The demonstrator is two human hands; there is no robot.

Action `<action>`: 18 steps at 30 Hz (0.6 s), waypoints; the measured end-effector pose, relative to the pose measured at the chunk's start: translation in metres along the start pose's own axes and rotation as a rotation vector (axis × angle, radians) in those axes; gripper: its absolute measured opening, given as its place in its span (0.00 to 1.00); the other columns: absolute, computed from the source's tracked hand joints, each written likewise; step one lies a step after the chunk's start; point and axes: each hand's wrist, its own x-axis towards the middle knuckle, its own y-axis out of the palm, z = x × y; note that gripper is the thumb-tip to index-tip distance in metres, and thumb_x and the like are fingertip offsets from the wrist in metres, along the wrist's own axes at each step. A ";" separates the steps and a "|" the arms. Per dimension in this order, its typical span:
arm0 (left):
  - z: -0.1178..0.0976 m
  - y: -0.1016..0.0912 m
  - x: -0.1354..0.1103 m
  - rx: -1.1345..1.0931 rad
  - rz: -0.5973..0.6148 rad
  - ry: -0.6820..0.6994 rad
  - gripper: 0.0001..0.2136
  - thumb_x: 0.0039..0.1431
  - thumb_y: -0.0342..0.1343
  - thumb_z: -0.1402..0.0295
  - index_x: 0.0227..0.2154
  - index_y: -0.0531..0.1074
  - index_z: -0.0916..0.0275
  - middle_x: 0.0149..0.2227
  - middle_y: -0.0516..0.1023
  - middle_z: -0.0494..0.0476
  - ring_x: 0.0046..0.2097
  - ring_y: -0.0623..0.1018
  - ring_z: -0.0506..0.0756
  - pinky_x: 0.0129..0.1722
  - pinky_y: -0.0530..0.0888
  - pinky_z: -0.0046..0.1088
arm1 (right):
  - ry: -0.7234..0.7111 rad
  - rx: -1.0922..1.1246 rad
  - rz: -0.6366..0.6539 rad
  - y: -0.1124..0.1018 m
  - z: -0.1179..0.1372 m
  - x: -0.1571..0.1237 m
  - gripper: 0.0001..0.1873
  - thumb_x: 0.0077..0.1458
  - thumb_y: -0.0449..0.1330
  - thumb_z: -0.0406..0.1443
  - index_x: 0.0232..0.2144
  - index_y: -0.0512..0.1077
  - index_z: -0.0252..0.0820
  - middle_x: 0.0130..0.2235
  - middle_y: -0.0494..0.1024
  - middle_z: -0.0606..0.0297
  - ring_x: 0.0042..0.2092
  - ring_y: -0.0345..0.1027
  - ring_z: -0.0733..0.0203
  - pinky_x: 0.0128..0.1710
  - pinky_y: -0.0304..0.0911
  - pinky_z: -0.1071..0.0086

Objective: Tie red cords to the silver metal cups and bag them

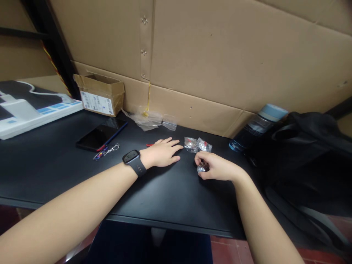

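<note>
My left hand (165, 152) lies flat on the black table, palm down with fingers spread, a dark watch (134, 161) on its wrist. Beneath its edge a red cord loop (150, 145) pokes out; what it belongs to is hidden. My right hand (217, 167) is curled round a small clear plastic packet (202, 168), whose contents are mostly covered by the fingers. Just beyond the hands, two similar clear packets (190, 144) with bits of red inside rest side by side on the table.
A phone (101, 135) and a keychain (107, 151) lie left of my hands. Behind them are an open cardboard box (100, 93), crumpled plastic bags (145, 119) and a power strip (46, 113). A blue-capped bottle (255, 128) and black bag (305, 157) stand at right.
</note>
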 end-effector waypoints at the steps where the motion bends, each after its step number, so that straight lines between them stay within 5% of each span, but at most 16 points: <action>1: 0.000 0.000 0.000 0.004 0.001 0.001 0.28 0.69 0.46 0.50 0.68 0.59 0.52 0.74 0.53 0.58 0.74 0.51 0.70 0.68 0.56 0.55 | 0.001 -0.003 -0.001 0.000 0.000 0.000 0.12 0.44 0.63 0.30 0.33 0.66 0.44 0.33 0.68 0.70 0.33 0.59 0.62 0.33 0.55 0.71; 18: 0.000 0.000 0.000 0.007 -0.015 0.006 0.27 0.69 0.46 0.51 0.68 0.60 0.51 0.73 0.54 0.57 0.73 0.53 0.71 0.67 0.57 0.56 | 0.094 0.026 0.015 -0.010 -0.002 -0.007 0.24 0.43 0.72 0.37 0.45 0.75 0.44 0.39 0.77 0.64 0.37 0.70 0.58 0.39 0.67 0.66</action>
